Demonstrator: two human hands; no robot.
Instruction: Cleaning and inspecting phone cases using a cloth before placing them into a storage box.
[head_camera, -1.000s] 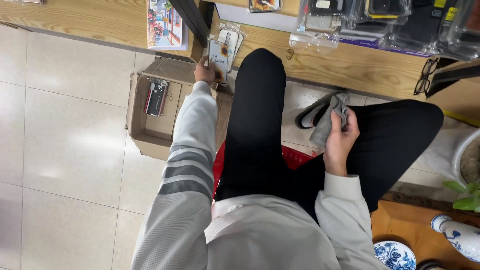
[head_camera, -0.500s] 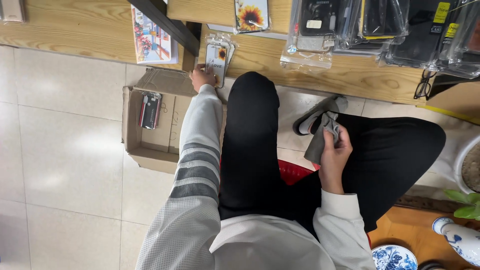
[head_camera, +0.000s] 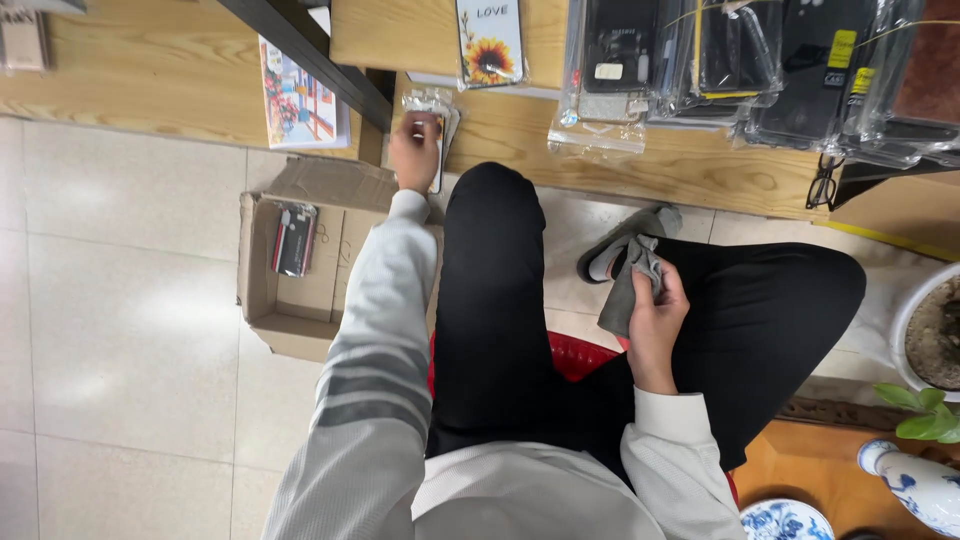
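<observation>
Left hand (head_camera: 414, 152) higher on clear-wrapped phone case (head_camera: 437, 112)

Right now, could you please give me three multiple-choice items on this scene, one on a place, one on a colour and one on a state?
1. Where does the cardboard box sit?
A. on the tiled floor beside the left arm
B. on the wooden shelf
C. on the person's lap

2. What colour is the cloth in the right hand?
A. red
B. grey
C. yellow

3. What is the left hand doing?
A. resting flat on the knee
B. hanging empty over the floor
C. gripping a clear packet at the shelf edge

Answers:
1. A, the open box lies on the pale tiles below the wooden shelf.
2. B, the cloth bunched in the fingers is grey.
3. C, the fingers close round the clear packet on the wood.
</observation>
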